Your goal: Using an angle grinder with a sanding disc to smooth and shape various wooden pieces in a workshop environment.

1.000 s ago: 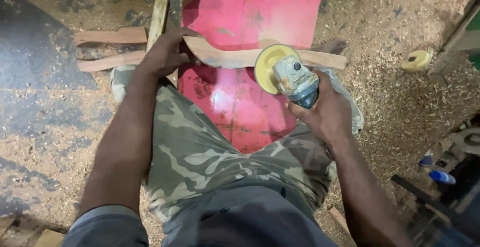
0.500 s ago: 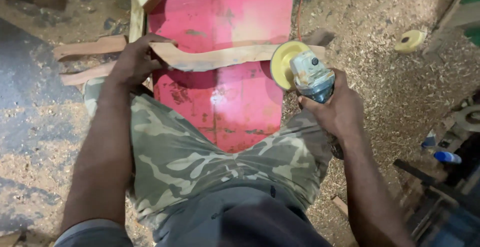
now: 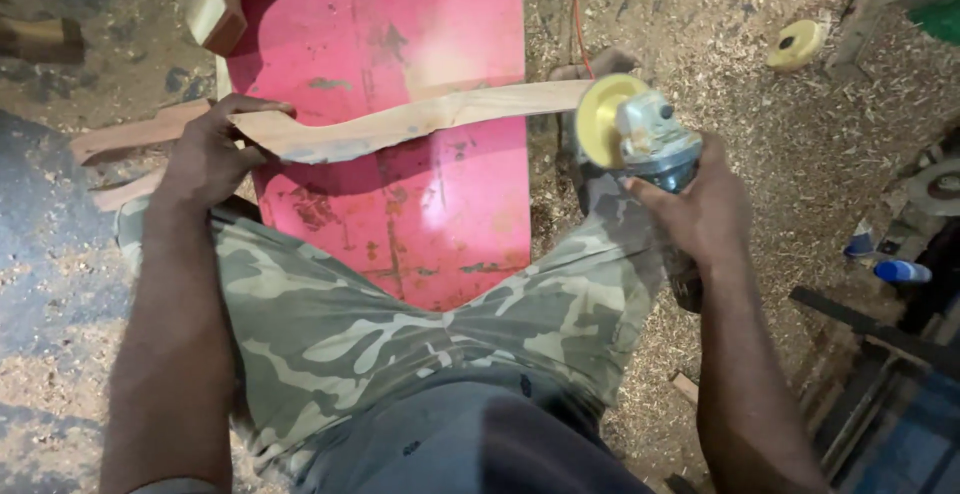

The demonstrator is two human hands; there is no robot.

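Note:
A long curved wooden piece (image 3: 400,124) lies across a red bench top (image 3: 400,34). My left hand (image 3: 210,149) grips its left end and holds it down. My right hand (image 3: 700,209) is wrapped around a grey angle grinder (image 3: 655,144). The grinder's yellow sanding disc (image 3: 600,119) sits at the right end of the wooden piece, touching or nearly touching it. My legs in camouflage trousers straddle the bench below.
Sawdust and shavings cover the floor all around. A spare yellow disc (image 3: 795,44) lies at the upper right. More curved wooden pieces (image 3: 120,139) lie on the left. An orange cable (image 3: 577,4) runs up top. A blue-capped bottle (image 3: 900,272) and dark metal parts stand at right.
The grinder disc has travelled rightward along the wooden piece to its right end. My left hand kept its grip on the left end. The view shifted to the right.

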